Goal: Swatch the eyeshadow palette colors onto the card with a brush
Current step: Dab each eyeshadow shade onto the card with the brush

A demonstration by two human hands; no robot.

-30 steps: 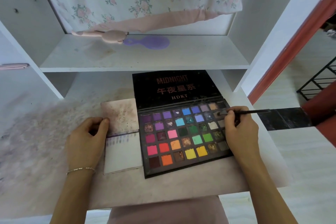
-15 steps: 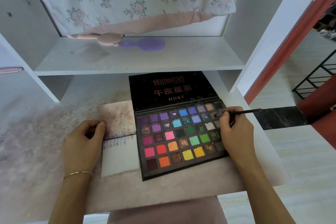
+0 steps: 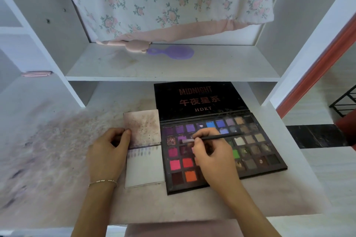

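We find the black rectangular eyeshadow palette [image 3: 221,152] lying open at centre frame on the stained pale counter [image 3: 57,150], its lid folded back toward the shelf. Just beside its left edge lies the small white card booklet [image 3: 144,167], with a row of faint purple swatches along the top of its lower page and a speckled, smudged upper page. The right hand [image 3: 213,158] sits over the middle pans, its fingers [image 3: 200,136] pinching the thin dark-handled brush [image 3: 217,137]; the pale bristle tip points left and sits over the purple and dark pans in the left part of the palette. Whether the bristles touch powder we cannot tell. The left hand [image 3: 107,152] rests at the card's left margin, thumb on the card's edge and the other fingers curled beside it, steadying it. In our judgement the step in hand is loading the brush or carrying it toward the card. To do it well, we advise loading from one pan only, keeping the tip clear of neighbouring colours, and laying the next stroke in the blank space beside the existing row, not on top of it. The left hand should keep the card pinned so it cannot slide under the stroke. A lilac plastic hairbrush [image 3: 173,53] lies on the shelf above.
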